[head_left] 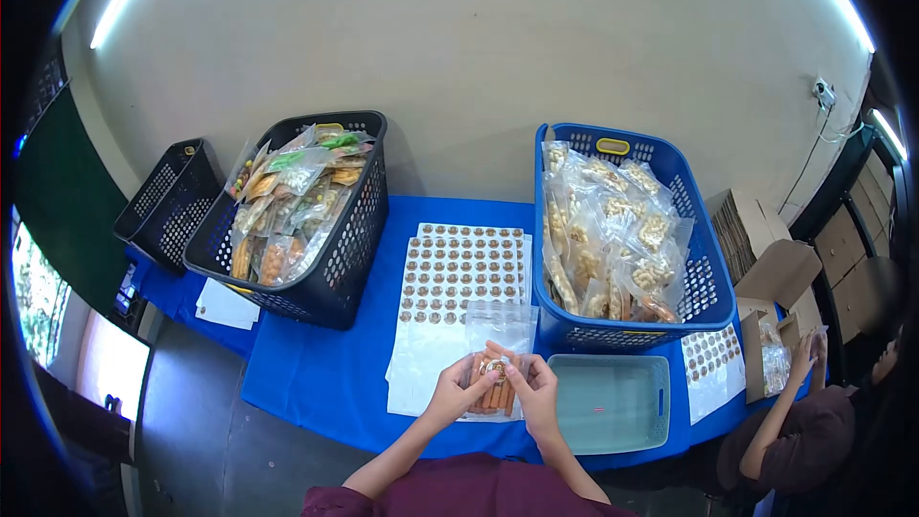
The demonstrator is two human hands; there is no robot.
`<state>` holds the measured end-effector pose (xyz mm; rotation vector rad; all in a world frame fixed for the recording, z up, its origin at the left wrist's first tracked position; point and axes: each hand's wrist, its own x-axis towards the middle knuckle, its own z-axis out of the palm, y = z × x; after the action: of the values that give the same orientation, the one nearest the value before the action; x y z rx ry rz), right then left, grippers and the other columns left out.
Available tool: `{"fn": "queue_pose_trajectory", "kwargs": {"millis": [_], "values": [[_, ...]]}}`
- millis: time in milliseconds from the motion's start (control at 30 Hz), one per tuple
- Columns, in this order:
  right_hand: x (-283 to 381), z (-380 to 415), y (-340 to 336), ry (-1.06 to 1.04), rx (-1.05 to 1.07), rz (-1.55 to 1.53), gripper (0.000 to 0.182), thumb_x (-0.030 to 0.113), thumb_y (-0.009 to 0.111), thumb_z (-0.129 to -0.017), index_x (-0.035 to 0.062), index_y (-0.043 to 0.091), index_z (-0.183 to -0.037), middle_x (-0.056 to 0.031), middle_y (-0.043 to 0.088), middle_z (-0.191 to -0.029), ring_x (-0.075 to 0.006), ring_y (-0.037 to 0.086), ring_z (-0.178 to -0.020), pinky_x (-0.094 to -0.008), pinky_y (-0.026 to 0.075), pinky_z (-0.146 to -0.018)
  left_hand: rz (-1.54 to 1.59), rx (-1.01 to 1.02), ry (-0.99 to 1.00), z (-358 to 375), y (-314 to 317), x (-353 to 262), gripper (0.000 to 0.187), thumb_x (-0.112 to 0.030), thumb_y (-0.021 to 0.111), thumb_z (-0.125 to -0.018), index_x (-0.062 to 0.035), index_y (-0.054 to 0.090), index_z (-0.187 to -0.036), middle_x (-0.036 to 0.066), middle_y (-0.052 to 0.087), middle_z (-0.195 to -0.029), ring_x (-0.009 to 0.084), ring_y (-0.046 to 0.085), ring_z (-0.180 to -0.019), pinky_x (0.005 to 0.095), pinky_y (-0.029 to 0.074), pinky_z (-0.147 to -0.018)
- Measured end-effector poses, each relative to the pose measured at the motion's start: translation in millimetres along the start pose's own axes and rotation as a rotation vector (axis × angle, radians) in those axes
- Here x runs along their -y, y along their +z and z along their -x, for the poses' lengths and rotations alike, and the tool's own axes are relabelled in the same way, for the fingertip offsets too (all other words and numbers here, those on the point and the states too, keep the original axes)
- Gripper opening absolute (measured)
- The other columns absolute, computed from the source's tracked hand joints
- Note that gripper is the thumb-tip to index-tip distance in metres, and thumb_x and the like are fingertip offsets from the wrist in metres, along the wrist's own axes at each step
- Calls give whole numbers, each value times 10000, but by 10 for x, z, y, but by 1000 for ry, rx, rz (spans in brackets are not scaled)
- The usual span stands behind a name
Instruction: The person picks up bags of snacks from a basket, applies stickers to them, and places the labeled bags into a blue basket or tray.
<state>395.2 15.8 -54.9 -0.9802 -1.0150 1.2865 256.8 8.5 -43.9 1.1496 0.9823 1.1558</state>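
A clear plastic bag [500, 325] of orange-brown sticks lies between my hands, over the lower part of a sticker sheet [421, 354]. My left hand [458, 391] grips the bag's left side, and my right hand [536, 391] grips its right side. Both thumbs meet near a round sticker [495, 370] on the bag's front. Rows of round brown-and-white stickers cover the upper part of the sheet. Just right of my right hand sits a pale green tray [661, 364].
A black basket [369, 201] and a blue basket [704, 230] hold filled bags. Another black basket [163, 196] stands far left. At right are a second sticker sheet [713, 378], a cardboard box [756, 311], and a co-worker's hands [812, 349] holding something unclear.
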Motion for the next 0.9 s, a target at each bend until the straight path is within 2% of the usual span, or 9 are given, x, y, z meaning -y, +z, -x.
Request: {"fn": "queue_pose_trajectory", "kwargs": {"millis": [67, 167, 367, 467, 567, 767, 900], "values": [[28, -5, -49, 16, 100, -25, 110, 64, 589, -805, 14, 520, -876, -15, 538, -816, -57, 499, -753, -201, 394, -689, 22, 8, 24, 17, -12, 18, 321, -168, 575, -840, 22, 497, -1087, 61, 577, -961, 81, 535, -866, 229, 444, -748], [166, 51, -18, 21, 91, 15, 75, 65, 584, -808, 22, 532, -841, -8, 537, -819, -51, 488, -773, -197, 387, -695, 50, -15, 33, 70, 1, 11, 284, -181, 525, -869, 24, 504, -1065, 55, 579, -941, 75, 533, -851, 227, 444, -735], [234, 139, 65, 41, 69, -82, 147, 64, 594, -799, 1, 534, -918, -5, 552, -843, -54, 505, -780, -199, 396, -722, 85, -97, 55, 109, 49, -14, 248, -151, 488, -886, 26, 513, -1059, 58, 592, -900, 68, 531, -836, 227, 447, -718], [164, 165, 46, -100, 73, 162, 173, 114, 626, -788, -3, 550, -891, -15, 551, -805, -59, 499, -759, -203, 396, -677, -19, -96, 77, 112, 50, 10, 252, -157, 494, -885, 27, 517, -1055, 61, 603, -882, 64, 535, -813, 227, 451, -701], [140, 193, -32, -29, 46, 211, 174, 123, 644, -776, -8, 567, -862, -15, 566, -755, -61, 516, -713, -203, 407, -644, -68, -50, 95, 127, 64, 53, 257, -161, 499, -882, 32, 517, -1051, 63, 610, -863, 66, 539, -793, 232, 454, -685], [232, 184, -10, 30, -33, -55, 85, 66, 618, -788, 17, 550, -770, 17, 534, -712, -33, 475, -675, -168, 378, -626, -206, 10, 152, 106, 53, 69, 258, -173, 512, -875, 20, 526, -1046, 66, 610, -859, 71, 538, -793, 234, 449, -680], [82, 135, -100, 12, 3, -93, 101, 87, 630, -783, 15, 561, -769, 5, 554, -709, -42, 507, -685, -197, 408, -623, -167, 18, 120, 95, 41, 75, 243, -175, 520, -869, 14, 533, -1022, 64, 611, -841, 69, 538, -773, 234, 447, -665]]}}
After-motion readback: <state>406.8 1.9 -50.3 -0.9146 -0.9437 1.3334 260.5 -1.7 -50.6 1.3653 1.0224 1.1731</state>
